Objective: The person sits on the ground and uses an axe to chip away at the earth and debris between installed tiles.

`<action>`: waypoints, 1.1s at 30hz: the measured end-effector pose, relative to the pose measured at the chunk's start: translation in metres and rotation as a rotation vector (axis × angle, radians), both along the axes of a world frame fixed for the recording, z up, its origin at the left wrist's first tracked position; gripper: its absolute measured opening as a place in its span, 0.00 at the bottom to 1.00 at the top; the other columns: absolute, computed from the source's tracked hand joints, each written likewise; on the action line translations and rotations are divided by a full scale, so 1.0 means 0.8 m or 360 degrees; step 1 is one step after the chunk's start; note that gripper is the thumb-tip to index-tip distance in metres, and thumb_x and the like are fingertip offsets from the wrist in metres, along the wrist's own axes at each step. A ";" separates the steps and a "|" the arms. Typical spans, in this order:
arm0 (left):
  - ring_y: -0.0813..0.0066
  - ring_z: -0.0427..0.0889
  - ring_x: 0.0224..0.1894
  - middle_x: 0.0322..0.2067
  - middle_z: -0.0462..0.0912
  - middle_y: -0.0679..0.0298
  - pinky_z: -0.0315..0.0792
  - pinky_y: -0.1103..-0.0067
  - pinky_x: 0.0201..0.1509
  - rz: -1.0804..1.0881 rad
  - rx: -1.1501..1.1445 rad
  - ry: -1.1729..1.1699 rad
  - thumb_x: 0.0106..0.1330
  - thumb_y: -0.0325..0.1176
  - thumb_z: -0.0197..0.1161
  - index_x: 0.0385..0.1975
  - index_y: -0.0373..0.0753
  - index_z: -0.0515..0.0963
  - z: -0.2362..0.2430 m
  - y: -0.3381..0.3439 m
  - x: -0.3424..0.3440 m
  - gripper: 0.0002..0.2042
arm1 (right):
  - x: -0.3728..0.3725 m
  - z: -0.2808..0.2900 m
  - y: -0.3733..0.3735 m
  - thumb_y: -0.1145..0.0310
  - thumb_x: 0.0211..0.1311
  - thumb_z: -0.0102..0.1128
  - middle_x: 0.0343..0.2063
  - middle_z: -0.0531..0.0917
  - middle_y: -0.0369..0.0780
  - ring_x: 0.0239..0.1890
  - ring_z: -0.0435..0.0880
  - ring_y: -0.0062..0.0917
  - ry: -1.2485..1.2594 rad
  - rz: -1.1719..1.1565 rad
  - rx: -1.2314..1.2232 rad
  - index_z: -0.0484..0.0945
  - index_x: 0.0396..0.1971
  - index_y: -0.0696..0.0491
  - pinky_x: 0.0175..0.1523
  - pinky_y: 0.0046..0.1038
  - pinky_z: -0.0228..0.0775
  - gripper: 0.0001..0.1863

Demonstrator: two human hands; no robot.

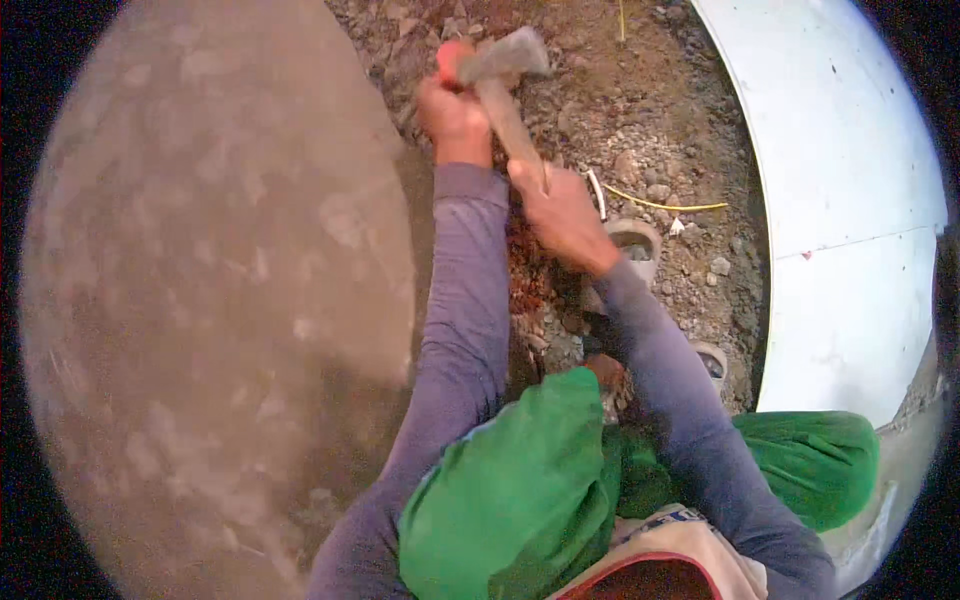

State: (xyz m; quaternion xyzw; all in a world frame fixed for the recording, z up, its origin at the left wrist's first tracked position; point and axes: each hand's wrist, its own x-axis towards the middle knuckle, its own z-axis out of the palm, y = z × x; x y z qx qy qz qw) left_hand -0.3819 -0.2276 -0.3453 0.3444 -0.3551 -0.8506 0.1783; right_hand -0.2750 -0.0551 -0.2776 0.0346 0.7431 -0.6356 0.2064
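My right hand (565, 210) is wrapped round the wooden handle of a hammer (510, 120). The hammer's grey metal head (507, 57) is raised beside and just above my left hand (455, 115). That left hand is closed on a red-orange piece (450, 62) that sticks out past the fingers. Its lower part is hidden, so its kind cannot be made out. Both hands are slightly blurred, and they are held over broken, stony ground (640, 140).
A grey-brown concrete surface (220, 280) fills the left side. White panels (840, 200) stand along the right. Between them lie loose stones, a yellow wire (665, 205) and a short white tube (598, 195). My green-clad knees (510, 480) are bent below.
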 end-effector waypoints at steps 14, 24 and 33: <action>0.64 0.79 0.45 0.39 0.76 0.60 0.75 0.59 0.62 -0.0048 -0.0219 0.0090 0.67 0.26 0.57 0.33 0.37 0.70 0.005 0.008 0.015 0.03 | -0.114 0.088 0.102 0.36 0.70 0.50 0.16 0.70 0.32 0.12 0.67 0.15 -0.0336 -0.0637 -0.0666 0.72 0.35 0.55 0.15 0.21 0.62 0.31; 0.67 0.79 0.41 0.35 0.77 0.62 0.76 0.63 0.56 -0.0025 -0.0202 0.0070 0.67 0.25 0.55 0.32 0.39 0.72 -0.007 -0.009 -0.014 0.02 | -0.114 0.083 0.113 0.40 0.72 0.49 0.17 0.69 0.33 0.13 0.67 0.15 -0.0403 -0.0530 -0.0528 0.72 0.36 0.56 0.16 0.20 0.61 0.29; 0.69 0.79 0.38 0.35 0.77 0.64 0.79 0.67 0.51 -0.0064 0.0102 0.0132 0.68 0.27 0.55 0.31 0.38 0.72 -0.015 -0.007 -0.058 0.03 | -0.059 -0.022 0.032 0.50 0.74 0.48 0.24 0.75 0.41 0.25 0.75 0.27 0.0906 -0.0831 -0.0333 0.75 0.37 0.57 0.33 0.32 0.71 0.22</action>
